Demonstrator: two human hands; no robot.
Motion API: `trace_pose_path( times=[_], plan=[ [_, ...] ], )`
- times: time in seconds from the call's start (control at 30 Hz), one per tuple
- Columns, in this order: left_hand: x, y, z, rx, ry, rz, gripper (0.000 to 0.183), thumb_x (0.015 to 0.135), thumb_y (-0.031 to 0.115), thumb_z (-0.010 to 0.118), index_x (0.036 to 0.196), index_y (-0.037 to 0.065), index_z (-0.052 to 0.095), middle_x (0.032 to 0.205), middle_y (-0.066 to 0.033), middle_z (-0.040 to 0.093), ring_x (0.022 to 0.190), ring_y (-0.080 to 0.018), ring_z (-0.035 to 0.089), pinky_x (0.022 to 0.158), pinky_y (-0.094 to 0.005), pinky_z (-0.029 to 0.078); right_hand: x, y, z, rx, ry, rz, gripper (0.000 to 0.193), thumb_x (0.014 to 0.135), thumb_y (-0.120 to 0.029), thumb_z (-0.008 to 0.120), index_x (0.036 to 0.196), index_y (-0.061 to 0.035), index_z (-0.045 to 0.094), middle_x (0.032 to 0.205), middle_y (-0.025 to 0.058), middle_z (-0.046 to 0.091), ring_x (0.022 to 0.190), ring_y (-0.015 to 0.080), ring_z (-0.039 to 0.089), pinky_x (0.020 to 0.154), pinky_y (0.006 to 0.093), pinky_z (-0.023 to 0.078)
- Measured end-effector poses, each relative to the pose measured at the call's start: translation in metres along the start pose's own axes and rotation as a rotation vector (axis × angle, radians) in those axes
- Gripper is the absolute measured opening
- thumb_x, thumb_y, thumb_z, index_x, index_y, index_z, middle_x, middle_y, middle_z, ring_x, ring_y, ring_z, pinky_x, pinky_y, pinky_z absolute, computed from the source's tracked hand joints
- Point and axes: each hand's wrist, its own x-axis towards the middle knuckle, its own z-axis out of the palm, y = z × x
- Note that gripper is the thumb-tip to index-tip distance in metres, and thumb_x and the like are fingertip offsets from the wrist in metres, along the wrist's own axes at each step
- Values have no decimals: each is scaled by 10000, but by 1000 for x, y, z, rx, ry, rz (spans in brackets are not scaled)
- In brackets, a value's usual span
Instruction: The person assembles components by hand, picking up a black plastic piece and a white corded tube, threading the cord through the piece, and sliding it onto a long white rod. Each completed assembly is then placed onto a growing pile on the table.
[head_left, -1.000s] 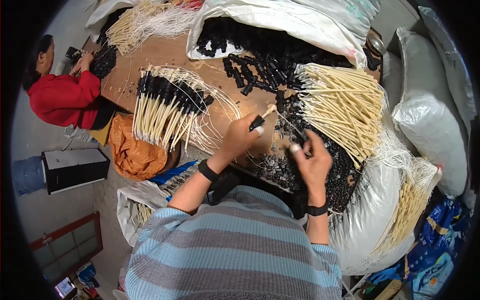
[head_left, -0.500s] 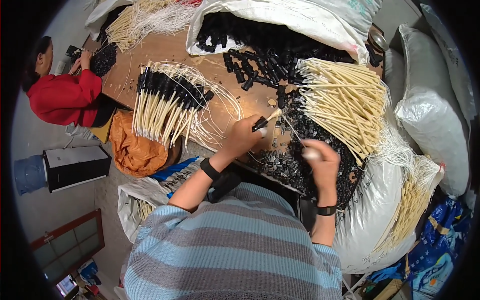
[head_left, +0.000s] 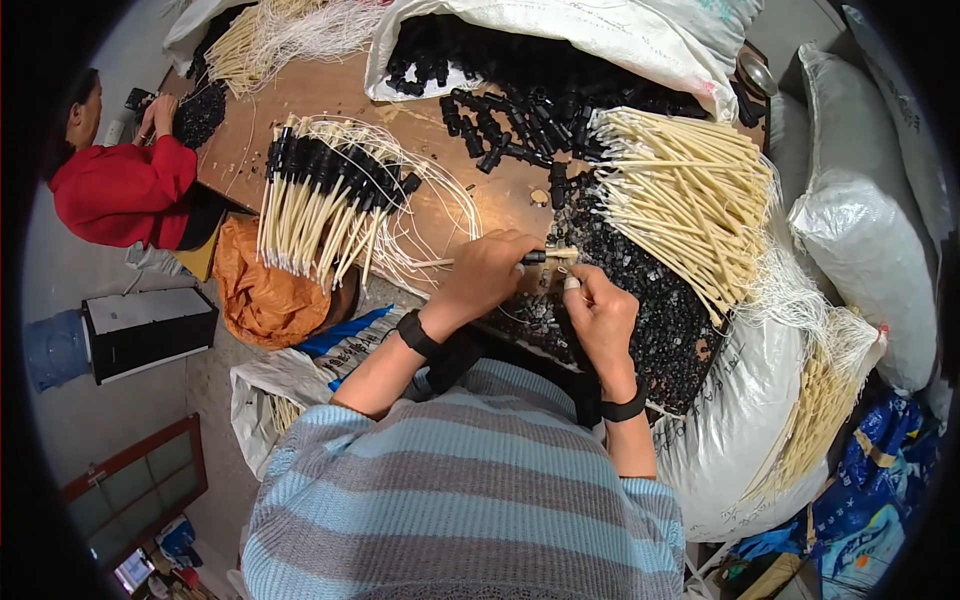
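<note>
My left hand is closed round a black plastic fitting. A cream tube end pokes out of it to the right. Just below that end, my right hand pinches the tip of a thin white cord; a white cover wraps one fingertip. Beneath both hands lies a heap of small dark and clear plastic pieces. To the left rests a row of cream tubes with black fittings and trailing white cords. A large stack of bare cream tubes sits at the right.
Loose black fittings spill from a white sack at the back of the brown table. An orange sack stands left of the table. Full white sacks line the right. A person in red works at the far left.
My right hand has moved left and up to the tube end. My left hand has turned the fitting from slanting to nearly level. The cord, stretched earlier, now shows only a short tip.
</note>
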Motion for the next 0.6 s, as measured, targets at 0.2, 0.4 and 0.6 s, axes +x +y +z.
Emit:
trace_pose_path(
  times=[0.2, 0.4, 0.6],
  plan=[
    [1, 10, 0, 11, -55, 23, 371, 691, -49, 595, 1037, 78, 635, 964, -117, 664, 927, -332, 631, 781, -404, 508, 2, 0, 3, -7, -20, 13, 103, 787, -90, 657, 884, -79, 688, 559, 122, 581, 486, 257, 604, 465, 344, 452],
    [0, 11, 5, -28, -106, 58, 389, 689, -55, 595, 1057, 70, 623, 965, -130, 664, 953, -342, 623, 829, -417, 492, 0, 3, 3, 57, -122, 74, 118, 808, -101, 645, 916, -64, 675, 612, 133, 609, 535, 272, 629, 495, 350, 470],
    [3, 17, 2, -12, -261, 58, 426, 687, -45, 604, 1097, 72, 605, 975, -147, 664, 965, -338, 626, 812, -413, 494, -4, 1, 2, 96, -254, -96, 207, 862, -26, 585, 1066, -22, 619, 933, 209, 666, 803, 387, 657, 674, 410, 532]
  ],
)
